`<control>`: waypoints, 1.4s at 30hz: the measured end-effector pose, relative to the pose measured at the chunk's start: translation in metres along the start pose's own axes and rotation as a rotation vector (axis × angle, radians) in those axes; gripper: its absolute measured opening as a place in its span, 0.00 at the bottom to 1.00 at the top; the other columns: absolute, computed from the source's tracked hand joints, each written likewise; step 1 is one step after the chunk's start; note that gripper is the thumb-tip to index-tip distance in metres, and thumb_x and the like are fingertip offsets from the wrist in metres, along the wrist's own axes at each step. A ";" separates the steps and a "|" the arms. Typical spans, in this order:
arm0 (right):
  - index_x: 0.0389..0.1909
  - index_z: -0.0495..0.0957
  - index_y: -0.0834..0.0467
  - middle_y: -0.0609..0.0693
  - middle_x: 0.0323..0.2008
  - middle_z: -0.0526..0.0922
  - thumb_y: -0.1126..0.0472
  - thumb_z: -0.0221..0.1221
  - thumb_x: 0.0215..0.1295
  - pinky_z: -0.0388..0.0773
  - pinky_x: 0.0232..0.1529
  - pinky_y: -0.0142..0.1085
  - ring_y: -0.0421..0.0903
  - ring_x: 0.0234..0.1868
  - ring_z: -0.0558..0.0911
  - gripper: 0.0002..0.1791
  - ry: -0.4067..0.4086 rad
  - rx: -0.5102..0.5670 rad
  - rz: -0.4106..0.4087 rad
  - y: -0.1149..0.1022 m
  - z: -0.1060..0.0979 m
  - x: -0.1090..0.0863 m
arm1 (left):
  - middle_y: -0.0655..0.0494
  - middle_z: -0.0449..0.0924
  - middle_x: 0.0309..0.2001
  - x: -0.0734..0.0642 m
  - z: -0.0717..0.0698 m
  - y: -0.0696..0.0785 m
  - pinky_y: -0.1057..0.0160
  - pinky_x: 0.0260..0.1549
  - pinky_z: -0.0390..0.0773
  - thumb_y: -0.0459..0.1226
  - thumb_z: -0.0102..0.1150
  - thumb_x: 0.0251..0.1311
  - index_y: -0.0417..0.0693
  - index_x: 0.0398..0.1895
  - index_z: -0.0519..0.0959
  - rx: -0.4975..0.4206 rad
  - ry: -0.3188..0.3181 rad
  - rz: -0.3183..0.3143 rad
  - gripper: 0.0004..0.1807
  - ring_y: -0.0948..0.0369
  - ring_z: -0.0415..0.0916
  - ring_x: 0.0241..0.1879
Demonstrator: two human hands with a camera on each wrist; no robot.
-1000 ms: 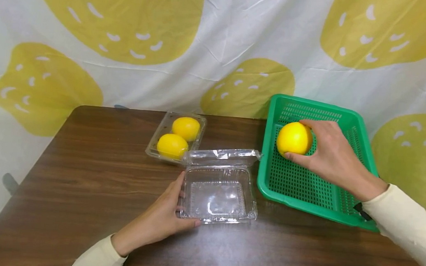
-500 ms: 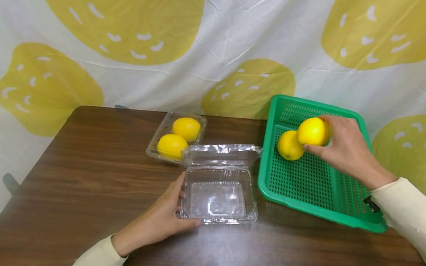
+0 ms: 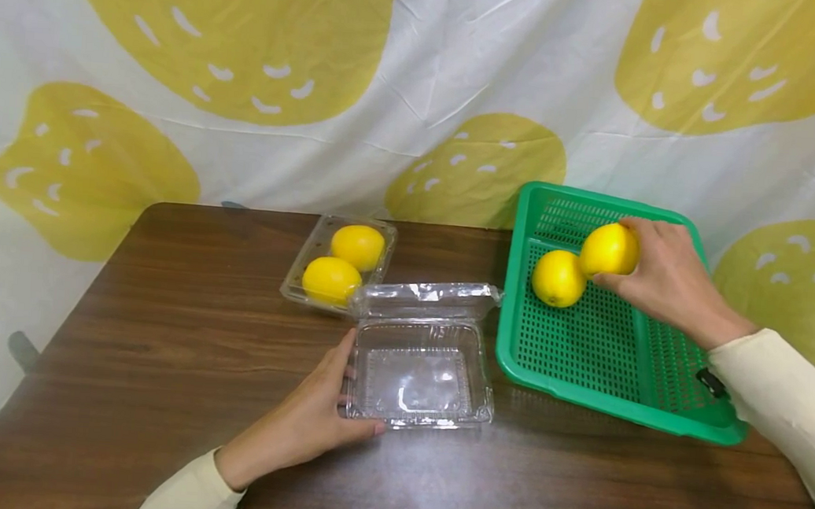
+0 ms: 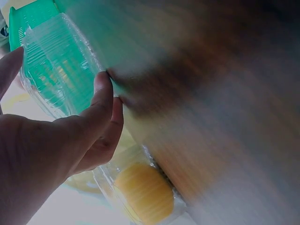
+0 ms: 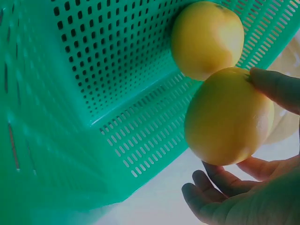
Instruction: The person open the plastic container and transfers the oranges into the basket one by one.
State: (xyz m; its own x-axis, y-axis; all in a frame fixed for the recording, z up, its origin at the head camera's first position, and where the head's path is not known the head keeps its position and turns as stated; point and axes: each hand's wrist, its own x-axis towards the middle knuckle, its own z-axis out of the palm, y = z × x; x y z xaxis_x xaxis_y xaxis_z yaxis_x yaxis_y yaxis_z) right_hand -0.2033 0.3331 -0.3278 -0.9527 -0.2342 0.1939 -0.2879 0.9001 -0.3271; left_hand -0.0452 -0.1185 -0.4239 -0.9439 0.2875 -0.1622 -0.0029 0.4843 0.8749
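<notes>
My right hand point(image 3: 672, 273) holds a round yellow citrus fruit point(image 3: 610, 250) between thumb and fingers, inside the outline of the green basket point(image 3: 561, 385). A second yellow citrus fruit point(image 3: 559, 278) lies in the basket; the held one overlaps its edge in the head and right wrist views. On the table, my left hand point(image 3: 319, 406) grips the left side of a clear plastic clamshell box point(image 3: 416, 381), thumb at its front rim and fingers along the side. The box has its lid point(image 3: 426, 299) raised at the back and nothing inside.
Behind the left of the clamshell box stands another clear container point(image 3: 295, 282) with two yellow citrus fruits point(image 3: 331, 281) in it. The raised lid reaches close to the basket's left rim. A curtain point(image 3: 431, 59) with yellow prints hangs behind the wooden table point(image 3: 180, 365).
The right hand has moved right with its yellow citrus fruit, bringing into sight the other fruit in the basket. My left hand keeps its hold on the clamshell box.
</notes>
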 end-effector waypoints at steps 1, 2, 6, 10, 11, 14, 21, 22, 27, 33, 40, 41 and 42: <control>0.71 0.67 0.80 0.82 0.64 0.74 0.58 0.79 0.60 0.66 0.59 0.71 0.80 0.64 0.67 0.48 -0.009 -0.009 0.006 0.001 0.000 0.001 | 0.36 0.71 0.68 0.000 0.000 0.000 0.48 0.57 0.88 0.42 0.89 0.53 0.41 0.91 0.41 0.000 -0.001 0.000 0.74 0.43 0.86 0.55; 0.72 0.67 0.80 0.83 0.63 0.73 0.57 0.78 0.60 0.66 0.58 0.71 0.80 0.63 0.66 0.48 -0.018 -0.018 0.011 0.002 0.000 0.001 | 0.36 0.71 0.68 0.000 0.000 0.000 0.48 0.57 0.88 0.42 0.89 0.53 0.41 0.91 0.41 0.000 -0.002 0.000 0.74 0.43 0.86 0.55; 0.70 0.66 0.81 0.83 0.60 0.74 0.58 0.77 0.61 0.66 0.56 0.69 0.79 0.60 0.68 0.47 -0.050 -0.056 0.014 0.007 0.001 0.003 | 0.36 0.70 0.68 0.000 -0.001 0.000 0.48 0.57 0.88 0.42 0.88 0.53 0.42 0.91 0.41 -0.005 -0.008 -0.005 0.74 0.42 0.85 0.56; 0.70 0.66 0.81 0.83 0.58 0.75 0.59 0.77 0.60 0.68 0.55 0.68 0.78 0.57 0.69 0.47 -0.093 -0.091 0.019 0.010 0.002 0.005 | 0.35 0.70 0.69 0.000 -0.001 0.000 0.47 0.58 0.88 0.43 0.88 0.53 0.42 0.91 0.41 -0.007 -0.011 -0.002 0.74 0.42 0.85 0.56; 0.70 0.66 0.81 0.83 0.58 0.75 0.59 0.77 0.60 0.68 0.55 0.68 0.78 0.56 0.70 0.46 -0.107 -0.098 0.019 0.011 0.002 0.005 | 0.35 0.70 0.70 0.000 -0.001 -0.001 0.47 0.58 0.88 0.43 0.88 0.53 0.42 0.91 0.40 -0.006 -0.013 0.001 0.74 0.43 0.85 0.56; 0.69 0.66 0.80 0.82 0.56 0.75 0.59 0.77 0.60 0.69 0.55 0.68 0.77 0.54 0.71 0.46 -0.143 -0.124 0.011 0.013 0.003 0.007 | 0.34 0.69 0.71 0.000 -0.002 -0.002 0.47 0.58 0.88 0.44 0.88 0.54 0.42 0.91 0.40 0.004 -0.018 0.013 0.75 0.44 0.85 0.56; 0.70 0.65 0.81 0.84 0.60 0.73 0.60 0.76 0.61 0.71 0.55 0.71 0.80 0.57 0.70 0.46 -0.228 -0.176 0.018 0.019 0.006 0.012 | 0.34 0.68 0.73 0.000 -0.001 -0.002 0.48 0.57 0.88 0.45 0.88 0.54 0.42 0.92 0.40 0.014 -0.018 0.025 0.75 0.46 0.84 0.55; 0.70 0.64 0.81 0.85 0.60 0.73 0.60 0.75 0.61 0.72 0.54 0.71 0.81 0.58 0.70 0.46 -0.240 -0.183 0.019 0.020 0.007 0.012 | 0.34 0.68 0.73 0.001 -0.001 -0.002 0.49 0.57 0.88 0.45 0.88 0.54 0.42 0.92 0.40 0.014 -0.018 0.026 0.75 0.46 0.84 0.55; 0.71 0.65 0.79 0.84 0.61 0.73 0.61 0.73 0.62 0.76 0.49 0.71 0.81 0.58 0.70 0.44 -0.300 -0.209 0.006 0.025 0.012 0.011 | 0.34 0.68 0.73 0.000 -0.001 -0.002 0.49 0.57 0.88 0.45 0.88 0.54 0.43 0.92 0.40 0.015 -0.019 0.031 0.75 0.46 0.84 0.55; 0.72 0.65 0.79 0.83 0.63 0.74 0.60 0.74 0.64 0.77 0.50 0.71 0.81 0.59 0.71 0.44 -0.351 -0.236 -0.030 0.024 0.016 0.007 | 0.35 0.69 0.72 -0.001 0.000 -0.002 0.49 0.57 0.88 0.45 0.88 0.54 0.42 0.92 0.40 0.016 -0.018 0.024 0.75 0.47 0.84 0.55; 0.76 0.63 0.77 0.84 0.70 0.69 0.55 0.78 0.64 0.72 0.58 0.78 0.85 0.66 0.67 0.50 -0.376 -0.252 -0.026 0.017 0.008 0.007 | 0.34 0.68 0.73 -0.001 0.000 -0.001 0.49 0.57 0.88 0.44 0.88 0.54 0.42 0.91 0.40 0.016 -0.022 0.028 0.75 0.47 0.84 0.54; 0.77 0.62 0.77 0.84 0.71 0.67 0.56 0.78 0.65 0.70 0.60 0.79 0.85 0.67 0.65 0.51 -0.385 -0.250 -0.019 0.016 0.006 0.007 | 0.35 0.68 0.73 -0.001 -0.001 -0.001 0.50 0.57 0.88 0.44 0.88 0.54 0.42 0.91 0.40 0.019 -0.022 0.029 0.74 0.47 0.84 0.54; 0.78 0.61 0.77 0.84 0.72 0.66 0.56 0.78 0.65 0.69 0.61 0.80 0.86 0.68 0.64 0.51 -0.390 -0.249 -0.014 0.016 0.005 0.007 | 0.35 0.68 0.73 -0.001 -0.001 -0.001 0.50 0.57 0.88 0.44 0.88 0.54 0.42 0.91 0.40 0.021 -0.023 0.031 0.74 0.48 0.84 0.54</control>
State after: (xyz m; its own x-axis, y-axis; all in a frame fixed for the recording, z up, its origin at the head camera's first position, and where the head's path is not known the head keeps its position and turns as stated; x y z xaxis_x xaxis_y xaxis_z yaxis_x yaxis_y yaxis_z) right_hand -0.2147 0.3439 -0.3360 -0.9280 -0.3252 -0.1818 -0.3145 0.9454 -0.0857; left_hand -0.0444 -0.1200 -0.4244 -0.9358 0.3209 -0.1459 0.0332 0.4923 0.8698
